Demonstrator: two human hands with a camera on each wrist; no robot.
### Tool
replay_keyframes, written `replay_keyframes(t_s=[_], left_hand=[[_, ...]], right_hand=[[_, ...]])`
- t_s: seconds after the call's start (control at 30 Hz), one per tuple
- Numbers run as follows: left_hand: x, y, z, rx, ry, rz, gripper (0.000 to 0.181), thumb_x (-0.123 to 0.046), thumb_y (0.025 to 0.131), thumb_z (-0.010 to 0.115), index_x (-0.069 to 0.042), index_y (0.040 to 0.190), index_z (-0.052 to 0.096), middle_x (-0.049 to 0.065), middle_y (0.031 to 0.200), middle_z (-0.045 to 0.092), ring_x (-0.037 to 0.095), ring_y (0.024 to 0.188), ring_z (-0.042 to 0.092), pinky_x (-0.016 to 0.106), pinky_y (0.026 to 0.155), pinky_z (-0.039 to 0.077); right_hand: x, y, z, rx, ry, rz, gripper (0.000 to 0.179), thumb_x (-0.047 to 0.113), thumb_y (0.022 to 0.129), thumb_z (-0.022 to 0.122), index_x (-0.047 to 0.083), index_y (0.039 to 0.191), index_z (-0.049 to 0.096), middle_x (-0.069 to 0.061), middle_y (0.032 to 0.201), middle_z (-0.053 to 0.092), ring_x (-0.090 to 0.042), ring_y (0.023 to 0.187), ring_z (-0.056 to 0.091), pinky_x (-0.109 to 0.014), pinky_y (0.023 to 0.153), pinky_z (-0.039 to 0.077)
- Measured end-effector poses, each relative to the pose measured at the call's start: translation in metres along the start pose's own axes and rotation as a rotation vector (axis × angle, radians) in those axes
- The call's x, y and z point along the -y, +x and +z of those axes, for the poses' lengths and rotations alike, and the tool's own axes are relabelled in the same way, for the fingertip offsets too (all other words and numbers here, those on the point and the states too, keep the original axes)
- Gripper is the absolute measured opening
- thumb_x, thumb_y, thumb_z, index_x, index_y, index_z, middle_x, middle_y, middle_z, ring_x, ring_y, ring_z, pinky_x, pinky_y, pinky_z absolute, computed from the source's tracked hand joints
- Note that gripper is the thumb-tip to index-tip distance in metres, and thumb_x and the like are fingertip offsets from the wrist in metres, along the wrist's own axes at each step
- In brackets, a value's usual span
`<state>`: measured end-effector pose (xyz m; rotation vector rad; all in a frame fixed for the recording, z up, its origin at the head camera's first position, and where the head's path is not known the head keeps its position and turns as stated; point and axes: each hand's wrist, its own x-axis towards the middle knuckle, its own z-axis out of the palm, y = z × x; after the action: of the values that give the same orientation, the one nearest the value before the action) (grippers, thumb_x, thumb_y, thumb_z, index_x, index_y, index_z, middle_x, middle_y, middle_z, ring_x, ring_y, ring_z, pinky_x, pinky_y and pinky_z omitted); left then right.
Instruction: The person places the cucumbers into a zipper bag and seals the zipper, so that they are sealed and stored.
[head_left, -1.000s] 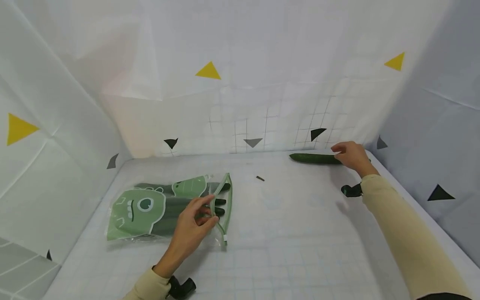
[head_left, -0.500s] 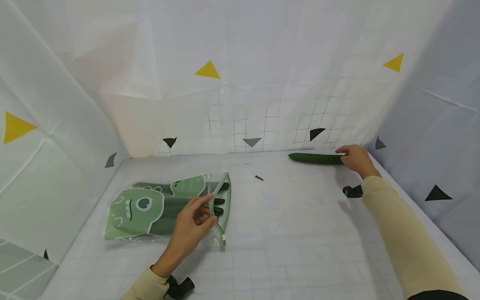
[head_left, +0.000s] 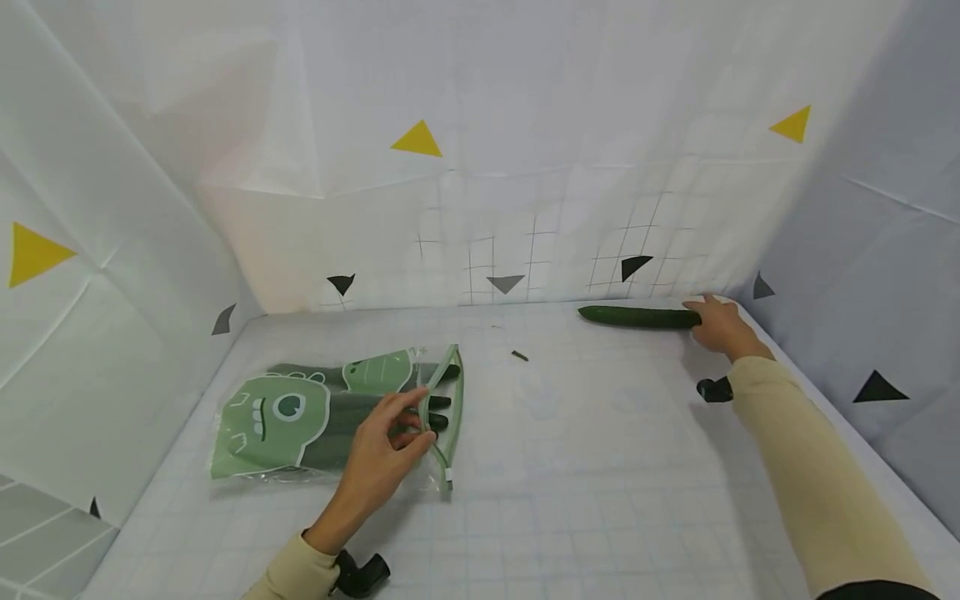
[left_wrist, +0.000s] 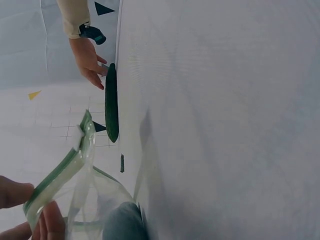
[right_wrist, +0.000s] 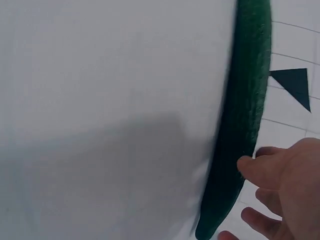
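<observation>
A clear zip bag with a green monster print lies on its side at the left of the table. Several dark green cucumbers are inside, tips toward its mouth. My left hand pinches the green zip edge, and the mouth gapes in the left wrist view. One loose cucumber lies along the back edge at the right. Over its right end is my right hand. In the right wrist view the thumb meets the cucumber's side while the other fingers spread loosely beyond it.
A small green stem-like scrap lies on the white table between bag and loose cucumber. White sheet walls with yellow, black and grey triangles enclose the back and both sides.
My right hand has slid rightward along the loose cucumber to its right end and lowered slightly. The cucumber, the bag and my left hand stay where they were.
</observation>
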<state>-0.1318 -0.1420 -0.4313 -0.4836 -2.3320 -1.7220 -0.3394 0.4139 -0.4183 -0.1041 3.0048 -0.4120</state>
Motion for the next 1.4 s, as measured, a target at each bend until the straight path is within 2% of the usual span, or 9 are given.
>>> replay_keyframes(t_s=[0.17,0.3,0.4,0.57,0.67,0.8,0.93,1.13,1.4], left_hand=[[0.001,0.0,0.001,0.003,0.001,0.004,0.056,0.004,0.09,0.079,-0.004,0.143,0.062,0.009,0.121,0.061,0.026,0.098,0.064,0.032,0.082,0.059],[0.002,0.0,0.0,0.005,0.0,0.003,0.056,0.004,0.091,0.079,-0.004,0.143,0.061,0.01,0.124,0.06,0.027,0.098,0.064,0.031,0.082,0.059],[0.002,0.0,0.0,0.006,0.002,0.003,0.056,0.003,0.091,0.079,-0.004,0.143,0.062,0.009,0.123,0.061,0.027,0.098,0.064,0.031,0.082,0.059],[0.0,0.0,0.0,0.001,0.006,0.0,0.056,0.003,0.09,0.079,-0.005,0.143,0.062,0.008,0.122,0.061,0.026,0.098,0.064,0.031,0.082,0.059],[0.0,0.0,0.0,-0.003,0.007,-0.002,0.056,0.003,0.09,0.079,-0.006,0.143,0.062,0.008,0.121,0.061,0.026,0.098,0.064,0.032,0.082,0.059],[0.0,0.0,0.0,-0.001,0.005,-0.003,0.057,0.004,0.09,0.079,-0.005,0.143,0.062,0.008,0.121,0.061,0.026,0.098,0.064,0.032,0.082,0.059],[0.001,0.0,-0.001,0.014,0.001,-0.009,0.059,0.004,0.09,0.079,-0.004,0.145,0.06,0.011,0.125,0.059,0.026,0.1,0.063,0.032,0.083,0.059],[-0.001,-0.002,-0.005,-0.007,0.0,-0.05,0.068,0.01,0.088,0.077,-0.004,0.15,0.054,0.012,0.129,0.056,0.026,0.102,0.062,0.03,0.082,0.058],[0.001,-0.001,0.002,0.005,-0.014,-0.035,0.065,0.011,0.088,0.076,-0.002,0.148,0.055,0.013,0.128,0.057,0.028,0.102,0.062,0.031,0.084,0.058]], right_hand=[[-0.005,-0.004,0.004,-0.008,0.022,0.025,0.047,0.003,0.1,0.049,-0.004,0.146,0.04,-0.04,0.152,0.025,-0.067,0.135,0.014,-0.082,0.097,0.031],[-0.006,-0.007,0.005,-0.028,0.051,0.031,0.044,-0.001,0.098,0.051,-0.004,0.14,0.042,-0.039,0.143,0.039,-0.06,0.125,0.037,-0.074,0.094,0.039],[-0.012,-0.008,0.008,-0.05,0.064,0.013,0.046,-0.005,0.095,0.053,-0.009,0.14,0.041,-0.041,0.137,0.045,-0.055,0.118,0.047,-0.07,0.096,0.041],[-0.025,-0.01,0.015,-0.088,0.039,-0.049,0.054,-0.006,0.093,0.059,-0.015,0.144,0.041,-0.043,0.139,0.04,-0.06,0.129,0.039,-0.071,0.106,0.034],[-0.031,-0.012,0.018,-0.082,0.011,-0.046,0.053,0.0,0.096,0.062,-0.011,0.145,0.044,-0.043,0.14,0.038,-0.062,0.129,0.036,-0.077,0.101,0.034],[-0.036,-0.014,0.021,-0.109,0.02,-0.022,0.05,0.005,0.097,0.066,-0.005,0.142,0.047,-0.042,0.137,0.043,-0.062,0.125,0.041,-0.08,0.094,0.035],[-0.04,-0.013,0.027,-0.153,0.079,-0.046,0.046,0.004,0.099,0.066,-0.006,0.141,0.051,-0.042,0.137,0.047,-0.06,0.127,0.042,-0.075,0.1,0.036],[-0.042,-0.015,0.038,-0.224,0.178,-0.129,0.041,0.007,0.103,0.063,-0.011,0.14,0.055,-0.039,0.138,0.05,-0.057,0.128,0.044,-0.07,0.104,0.035],[-0.033,-0.034,0.034,-0.307,0.154,-0.16,0.039,0.007,0.103,0.064,-0.014,0.135,0.058,-0.04,0.129,0.055,-0.058,0.119,0.05,-0.071,0.097,0.04]])
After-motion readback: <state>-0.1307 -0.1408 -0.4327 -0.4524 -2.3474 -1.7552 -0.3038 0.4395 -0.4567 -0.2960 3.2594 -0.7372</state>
